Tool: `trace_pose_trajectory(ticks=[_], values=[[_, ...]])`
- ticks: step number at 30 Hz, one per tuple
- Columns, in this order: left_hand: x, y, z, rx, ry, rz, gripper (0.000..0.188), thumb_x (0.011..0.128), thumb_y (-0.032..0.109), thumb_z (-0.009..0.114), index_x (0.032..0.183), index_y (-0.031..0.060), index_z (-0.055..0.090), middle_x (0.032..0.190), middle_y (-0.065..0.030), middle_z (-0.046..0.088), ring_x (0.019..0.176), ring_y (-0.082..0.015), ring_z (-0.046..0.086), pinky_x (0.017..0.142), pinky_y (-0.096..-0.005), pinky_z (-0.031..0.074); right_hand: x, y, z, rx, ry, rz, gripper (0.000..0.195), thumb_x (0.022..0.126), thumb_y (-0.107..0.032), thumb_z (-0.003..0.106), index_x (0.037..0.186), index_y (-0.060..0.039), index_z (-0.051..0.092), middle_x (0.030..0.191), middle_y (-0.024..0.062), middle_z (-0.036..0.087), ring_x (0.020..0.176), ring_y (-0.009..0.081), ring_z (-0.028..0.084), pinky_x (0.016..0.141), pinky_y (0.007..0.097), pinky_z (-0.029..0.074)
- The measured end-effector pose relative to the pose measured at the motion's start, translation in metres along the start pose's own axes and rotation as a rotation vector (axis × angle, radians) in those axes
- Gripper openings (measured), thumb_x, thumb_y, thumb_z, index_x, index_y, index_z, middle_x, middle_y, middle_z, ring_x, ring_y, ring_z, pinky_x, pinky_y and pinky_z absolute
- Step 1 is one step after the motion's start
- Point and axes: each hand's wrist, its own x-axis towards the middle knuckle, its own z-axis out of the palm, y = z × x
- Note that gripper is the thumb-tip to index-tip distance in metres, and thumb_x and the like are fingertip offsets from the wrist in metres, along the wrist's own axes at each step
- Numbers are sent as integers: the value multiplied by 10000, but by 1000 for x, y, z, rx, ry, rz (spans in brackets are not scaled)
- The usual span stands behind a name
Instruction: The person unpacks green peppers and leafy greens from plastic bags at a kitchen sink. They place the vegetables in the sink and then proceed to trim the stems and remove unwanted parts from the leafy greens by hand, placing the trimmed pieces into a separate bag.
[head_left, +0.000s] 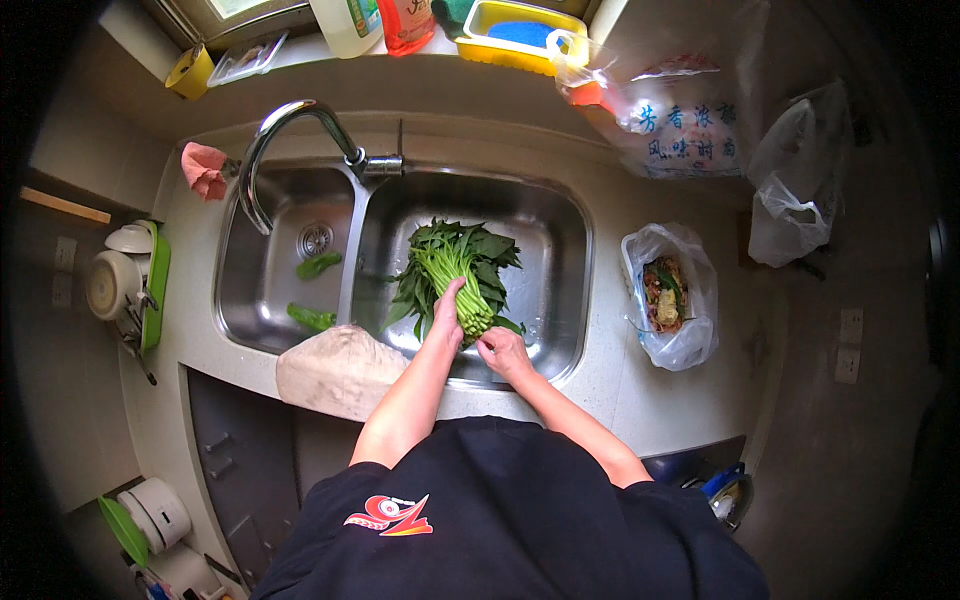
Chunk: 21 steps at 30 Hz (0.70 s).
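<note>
A bunch of leafy greens with thin green stems (452, 274) lies over the right basin of a steel double sink (551, 262). My left hand (448, 315) is closed around the stems from the left, its thumb on top. At the cut stem ends, my right hand (504, 351) has its fingers bent; whether they pinch a stem is too small to tell. Two green peppers (319, 265) lie apart in the left basin, near its drain. A pale stained cloth (337, 371) drapes over the front rim beside my left forearm.
A chrome faucet (300, 109) arches over the left basin. On the right counter stands a plastic-lined container (705, 300) of food scraps. A pink cloth (204, 171) is at the back left, a green dish rack (156, 289) at far left. Bottles and a yellow tray (517, 56) line the windowsill.
</note>
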Motion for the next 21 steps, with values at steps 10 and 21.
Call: trace_pose_trajectory(ticks=[10,21], values=[[6,-9,12,38,54,-47,391,742,277,738,1001,24,590,794,-93,628,637,-230,627,602,-379,551,-8,-12,-9,-274,16,-210,168,731,-129,676,649,-84,537,644,63,516,639,243,538,594,369,409],[-1,52,30,43,-160,-227,392,820,413,605,991,61,618,888,-118,666,769,-295,655,756,-481,554,-36,26,-12,-215,-3,-58,131,800,-179,666,747,-60,651,687,78,590,699,263,600,635,385,470]])
